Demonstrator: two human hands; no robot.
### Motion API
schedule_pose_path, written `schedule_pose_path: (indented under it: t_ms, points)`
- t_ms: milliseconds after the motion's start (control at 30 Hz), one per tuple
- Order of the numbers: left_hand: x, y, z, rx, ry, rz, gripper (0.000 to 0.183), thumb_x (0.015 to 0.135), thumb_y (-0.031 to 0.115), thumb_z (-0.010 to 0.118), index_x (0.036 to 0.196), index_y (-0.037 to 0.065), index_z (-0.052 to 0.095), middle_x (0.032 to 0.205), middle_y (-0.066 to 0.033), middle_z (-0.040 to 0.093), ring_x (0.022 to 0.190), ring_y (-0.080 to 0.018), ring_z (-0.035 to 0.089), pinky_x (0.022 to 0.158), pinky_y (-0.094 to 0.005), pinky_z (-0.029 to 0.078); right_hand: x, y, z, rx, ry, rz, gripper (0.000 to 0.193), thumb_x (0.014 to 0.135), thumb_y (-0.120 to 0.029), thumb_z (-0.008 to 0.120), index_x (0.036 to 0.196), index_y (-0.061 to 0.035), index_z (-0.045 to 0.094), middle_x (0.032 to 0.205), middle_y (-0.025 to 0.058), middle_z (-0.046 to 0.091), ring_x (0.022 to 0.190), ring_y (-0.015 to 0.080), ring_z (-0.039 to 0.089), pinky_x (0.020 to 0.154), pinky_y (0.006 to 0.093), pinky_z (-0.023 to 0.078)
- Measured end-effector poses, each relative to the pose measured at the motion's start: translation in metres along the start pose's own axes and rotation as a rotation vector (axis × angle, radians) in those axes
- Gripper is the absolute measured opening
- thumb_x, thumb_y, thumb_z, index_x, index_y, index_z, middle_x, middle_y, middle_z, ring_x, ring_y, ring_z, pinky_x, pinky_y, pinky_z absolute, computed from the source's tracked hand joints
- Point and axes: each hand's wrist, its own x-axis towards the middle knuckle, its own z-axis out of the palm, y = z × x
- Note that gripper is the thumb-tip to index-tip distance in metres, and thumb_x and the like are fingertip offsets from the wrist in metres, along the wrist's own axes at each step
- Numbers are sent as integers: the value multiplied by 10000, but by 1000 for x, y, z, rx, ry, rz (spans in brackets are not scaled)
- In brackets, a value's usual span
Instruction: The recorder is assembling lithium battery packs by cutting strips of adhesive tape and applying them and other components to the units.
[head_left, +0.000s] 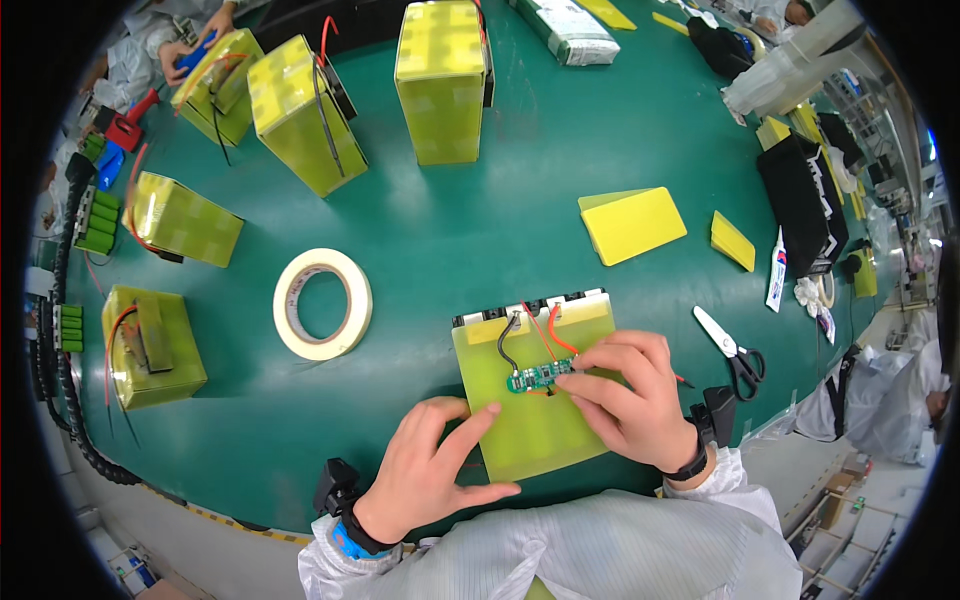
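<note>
In front of me lies a battery pack [535,445] wrapped in yellow sheet, with black and white cell ends along its far edge. A small green circuit board [533,377] sits on it, joined to that edge by black and red wires. My right hand [630,400] pinches the board's right end between thumb and fingers. My left hand [430,460] rests at the pack's left edge, its fingers spread and holding nothing; the index fingertip touches the yellow surface. The undersides of the board and pack are hidden.
Left of the pack lies a roll of masking tape [322,304]. Scissors [735,350], a white tube [776,270] and yellow sheets [633,225] lie to the right. Several wrapped packs [440,90] stand far and left. A co-worker's hands [195,45] hold one at the far left.
</note>
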Motion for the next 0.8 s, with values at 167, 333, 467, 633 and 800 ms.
schedule_pose_path:
  t_ms: [167, 333, 467, 633, 800]
  points:
    - [-2, -8, 6, -62, 15, 3, 753, 664, 384, 852, 1274, 52, 558, 1059, -126, 516, 972, -316, 554, 807, -410, 476, 0, 0, 5, -25, 25, 7, 310, 668, -70, 751, 967, -144, 719, 1021, 2, 614, 967, 225, 537, 816, 357, 392]
    - [-3, -8, 6, -61, 19, -2, 749, 677, 394, 841, 1285, 58, 560, 1063, -121, 515, 986, -311, 553, 819, -409, 472, -1, -1, 6, -40, 8, -4, 311, 667, -78, 755, 967, -152, 730, 1021, 14, 609, 963, 235, 534, 811, 353, 389]
    - [-3, -8, 6, -53, 9, 2, 743, 684, 400, 835, 1286, 64, 560, 1062, -119, 513, 993, -308, 554, 820, -404, 470, 1, -2, 6, -48, -12, 6, 348, 628, -40, 767, 944, -184, 742, 982, 23, 595, 935, 255, 502, 811, 340, 401]
    - [-5, -8, 7, -62, 9, 1, 749, 679, 408, 836, 1287, 68, 559, 1061, -115, 511, 995, -306, 554, 815, -399, 470, 1, -4, 4, -33, -26, 32, 370, 632, -46, 771, 965, -205, 750, 976, 17, 583, 955, 253, 488, 823, 339, 387]
    - [-5, -10, 7, -43, 14, 20, 765, 683, 456, 819, 1286, 63, 559, 1060, -119, 517, 992, -308, 557, 822, -401, 462, 0, -2, 3, -24, -28, 34, 302, 689, -83, 744, 972, -186, 740, 1011, 15, 595, 977, 246, 499, 844, 336, 377]
